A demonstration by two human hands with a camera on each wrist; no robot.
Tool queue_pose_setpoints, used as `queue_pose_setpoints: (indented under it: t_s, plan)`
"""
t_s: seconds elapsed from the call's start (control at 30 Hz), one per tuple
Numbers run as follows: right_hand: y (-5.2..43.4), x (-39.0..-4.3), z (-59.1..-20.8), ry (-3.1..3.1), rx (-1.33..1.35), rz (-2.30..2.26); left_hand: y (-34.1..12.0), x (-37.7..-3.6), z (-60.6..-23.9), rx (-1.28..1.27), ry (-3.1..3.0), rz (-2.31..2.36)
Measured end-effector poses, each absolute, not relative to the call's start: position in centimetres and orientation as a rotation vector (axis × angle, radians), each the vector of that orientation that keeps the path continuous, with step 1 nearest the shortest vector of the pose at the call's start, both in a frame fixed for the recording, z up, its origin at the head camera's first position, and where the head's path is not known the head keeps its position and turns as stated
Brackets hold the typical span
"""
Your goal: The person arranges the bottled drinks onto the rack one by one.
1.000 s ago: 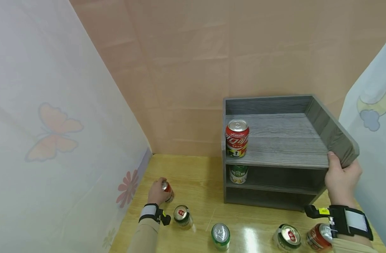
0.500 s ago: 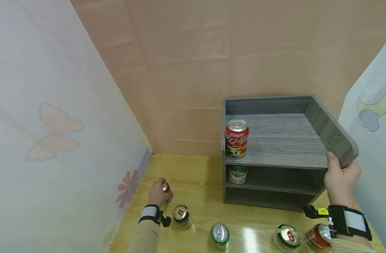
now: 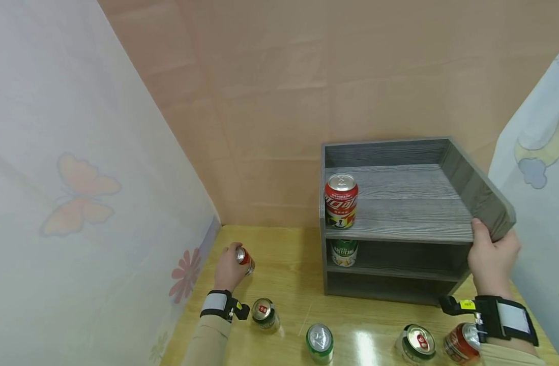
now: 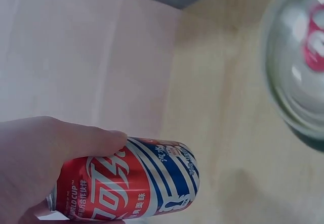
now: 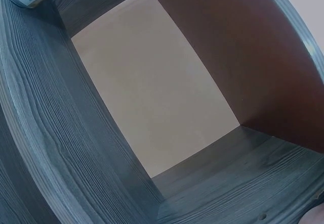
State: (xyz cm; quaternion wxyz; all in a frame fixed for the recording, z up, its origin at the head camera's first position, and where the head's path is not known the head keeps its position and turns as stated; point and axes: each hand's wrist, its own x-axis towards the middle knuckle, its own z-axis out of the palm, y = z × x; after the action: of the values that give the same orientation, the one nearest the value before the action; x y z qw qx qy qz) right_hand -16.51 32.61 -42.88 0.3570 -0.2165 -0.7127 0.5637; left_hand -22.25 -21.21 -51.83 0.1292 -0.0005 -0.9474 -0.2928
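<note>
At the left of the head view my left hand (image 3: 230,268) grips a red soda can (image 3: 245,260) near its top. Up close, the left wrist view shows the thumb laid along that can (image 4: 126,183), which has blue and white stripes toward its base. My right hand (image 3: 493,256) holds the right side panel of a grey wooden shelf (image 3: 398,203), thumb on the front edge. On the shelf's top level, at the left, stands another red can (image 3: 341,201). Below it, a green-and-white can (image 3: 344,252) stands on the middle level.
A green-topped can (image 3: 264,313) stands just in front of my left hand. Along the front are a green can (image 3: 320,341), a can with a red tab (image 3: 416,343) and a red-brown can (image 3: 462,343) beside my right wrist. Fabric walls (image 3: 270,101) enclose the wooden table (image 3: 288,254).
My left hand has moved slightly up and away in the head view, carrying the red can with it. The right hand keeps its grip on the shelf panel.
</note>
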Motion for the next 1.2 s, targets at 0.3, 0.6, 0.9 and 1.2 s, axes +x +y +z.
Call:
queue_pose_setpoints:
  t_s: [0.3,0.6,0.9,1.2]
  plan:
    - [32.7,-16.7,-43.0,-1.829,-0.554,1.462,-19.0,-22.5,-46.8,-0.058,-2.684,-0.943]
    - [32.9,-16.8,-43.0,-1.828,-0.576,1.489,-16.9,-21.8,-42.4,-0.213,-2.546,-0.910]
    - [32.9,-16.8,-43.1,-1.822,-0.578,1.498,-15.5,-20.6,-39.1,-0.332,-2.380,-0.883]
    - [32.9,-16.7,-43.0,-1.823,-0.571,1.495,-14.3,-19.8,-35.9,-0.431,-2.198,-0.933]
